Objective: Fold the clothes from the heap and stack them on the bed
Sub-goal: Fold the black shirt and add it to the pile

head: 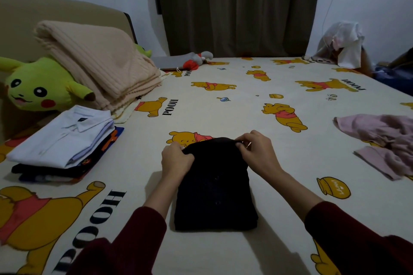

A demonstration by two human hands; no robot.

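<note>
Hands (218, 154) on dark, detail-less folded garment (215, 196)

The cream bed sheet (223, 116) carries yellow, red-shirted bears; the folded garment (215, 187) is black, the top shirt (64, 135) white, the crumpled cloth (380, 140) pink.

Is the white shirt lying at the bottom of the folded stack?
No, the white shirt lies on top of the folded stack, above the darker clothes.
</note>
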